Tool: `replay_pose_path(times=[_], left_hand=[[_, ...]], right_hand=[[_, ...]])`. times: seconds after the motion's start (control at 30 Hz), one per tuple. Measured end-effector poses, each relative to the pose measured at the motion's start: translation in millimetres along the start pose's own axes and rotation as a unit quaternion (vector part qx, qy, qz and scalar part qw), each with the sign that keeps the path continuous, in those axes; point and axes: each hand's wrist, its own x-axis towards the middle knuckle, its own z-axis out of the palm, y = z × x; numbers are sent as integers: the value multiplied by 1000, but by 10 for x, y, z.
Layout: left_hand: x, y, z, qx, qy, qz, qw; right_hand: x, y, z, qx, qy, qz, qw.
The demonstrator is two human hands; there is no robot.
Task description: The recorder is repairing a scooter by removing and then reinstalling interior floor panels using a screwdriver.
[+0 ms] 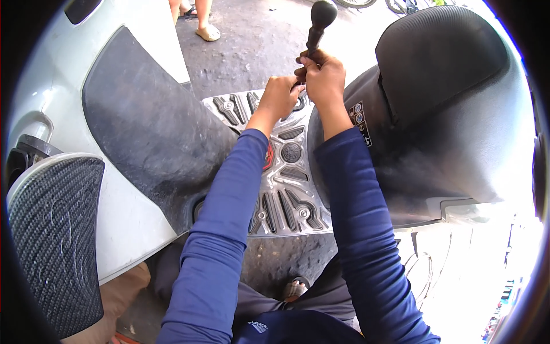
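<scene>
My right hand is closed round a dark tool with a ball-shaped knob on top, which stands roughly upright. Just left of it and a little lower, my left hand is closed too, its fingers pressed together by the tool's lower end; what they grip is hidden. Both hands are over the far edge of a scooter's silver patterned footboard. The lower tip of the tool cannot be made out.
The scooter's black inner leg panel rises at the left, and its black seat stands at the right. A textured black part is near on the left. Another person's feet are on the ground beyond.
</scene>
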Motion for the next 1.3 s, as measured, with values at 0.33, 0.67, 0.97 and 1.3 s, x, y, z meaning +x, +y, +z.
replay_pose_path(times=[0.33,0.67,0.97,1.3], left_hand=[[85,-31,49,-43,54,74,995],[88,-9,66,-53,53,26,997],[88,48,60,-63,83,-9,994],[101,49,84,-41,39,28,998]], right_hand=[[37,30,50,-121,45,-72,989],[-8,-95,58,-144,27,15,989],[-15,-164,43,-163,19,34,986],[37,-429,21,-430,179,-165,869]])
